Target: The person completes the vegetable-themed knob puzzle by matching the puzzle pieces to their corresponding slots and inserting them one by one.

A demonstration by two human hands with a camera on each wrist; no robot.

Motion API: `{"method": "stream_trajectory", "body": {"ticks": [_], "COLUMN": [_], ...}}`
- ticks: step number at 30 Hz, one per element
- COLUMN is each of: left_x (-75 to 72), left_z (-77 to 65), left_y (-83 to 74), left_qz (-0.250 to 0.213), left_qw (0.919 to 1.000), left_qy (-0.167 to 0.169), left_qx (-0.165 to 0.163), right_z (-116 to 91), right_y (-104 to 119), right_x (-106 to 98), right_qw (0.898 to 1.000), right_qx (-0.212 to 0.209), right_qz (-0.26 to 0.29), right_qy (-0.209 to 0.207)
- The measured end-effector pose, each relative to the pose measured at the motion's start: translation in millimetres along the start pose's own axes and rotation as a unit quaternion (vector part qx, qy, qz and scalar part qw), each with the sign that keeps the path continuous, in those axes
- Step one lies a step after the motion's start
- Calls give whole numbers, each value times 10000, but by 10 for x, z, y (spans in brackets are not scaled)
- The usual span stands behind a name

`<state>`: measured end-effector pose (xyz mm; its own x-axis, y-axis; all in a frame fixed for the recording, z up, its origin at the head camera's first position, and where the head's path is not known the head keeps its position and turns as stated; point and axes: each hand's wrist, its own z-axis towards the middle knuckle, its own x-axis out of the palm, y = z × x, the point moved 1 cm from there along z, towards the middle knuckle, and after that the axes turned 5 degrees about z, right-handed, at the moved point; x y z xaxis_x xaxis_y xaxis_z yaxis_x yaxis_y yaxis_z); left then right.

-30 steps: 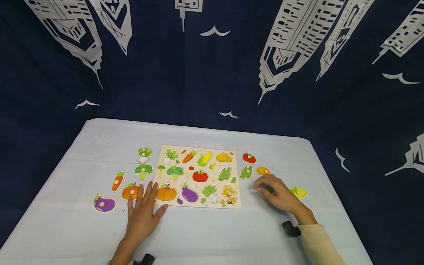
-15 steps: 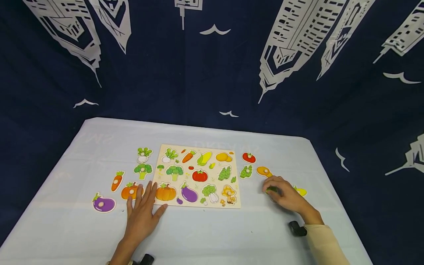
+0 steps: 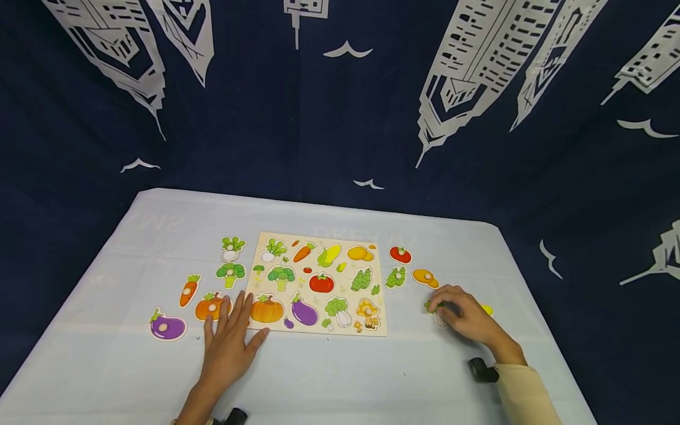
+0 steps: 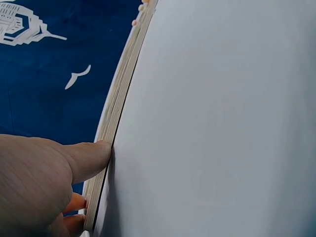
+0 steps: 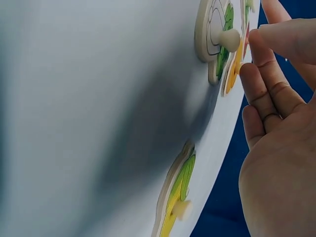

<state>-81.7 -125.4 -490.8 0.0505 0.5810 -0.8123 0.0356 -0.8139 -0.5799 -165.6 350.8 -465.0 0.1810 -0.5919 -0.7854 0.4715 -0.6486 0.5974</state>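
My left hand (image 3: 228,345) lies with fingers spread at the lower left corner of a wooden vegetable puzzle board (image 3: 342,301). In the left wrist view its thumb (image 4: 91,158) touches the board's edge. Its fingertips are by the pumpkin piece (image 3: 208,307). On the right, my right hand (image 3: 470,319) is over a bok choy piece (image 3: 440,320), partly covering it. The right wrist view has this piece on the table, its wooden knob (image 5: 229,40) just apart from the loosely bent fingertips. A corn piece (image 3: 487,309) is mostly hidden behind that hand.
Potato (image 3: 423,277), asparagus (image 3: 395,277) and tomato (image 3: 401,255) pieces lie right of the board. Left of it are turnip (image 3: 231,249), broccoli (image 3: 231,274), carrot (image 3: 189,290) and eggplant (image 3: 167,326) pieces. A mushroom piece (image 3: 366,310) sits in the board. A dark printed curtain hangs behind.
My right hand has moved right, uncovering the potato piece and covering more of the corn. The bok choy piece has shifted slightly right and now shows below the fingers. My left hand stays put.
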Motion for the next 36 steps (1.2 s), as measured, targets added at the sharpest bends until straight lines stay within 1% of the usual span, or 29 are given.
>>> {"method": "stream_trajectory", "body": {"ticks": [6, 10, 13, 20, 28, 36], "left_x": [-4, -7, 3, 6, -10, 2], "left_z": [10, 18, 20, 10, 13, 7], "left_y": [6, 7, 9, 5, 1, 4], "left_qz": [30, 21, -12, -34, -16, 15], "left_qw": [10000, 10000, 10000, 9999, 10000, 10000], "left_qy": [30, 26, -25, -75, 36, 27], "left_qx": [4, 11, 32, 58, -4, -21], "right_z": [-80, -111, -120, -129, -139, -147], "right_y": [-24, -51, -62, -62, -57, -37], "right_x": [-23, -28, -30, -10, 9, 11], "right_qw": [9998, 9997, 9997, 9991, 9953, 9936], "right_qx": [-12, -45, 13, 354, 915, 1105], "right_qz": [-171, -168, -176, -217, -288, -200], "right_qy": [-114, -157, -139, -55, 136, 144]}}
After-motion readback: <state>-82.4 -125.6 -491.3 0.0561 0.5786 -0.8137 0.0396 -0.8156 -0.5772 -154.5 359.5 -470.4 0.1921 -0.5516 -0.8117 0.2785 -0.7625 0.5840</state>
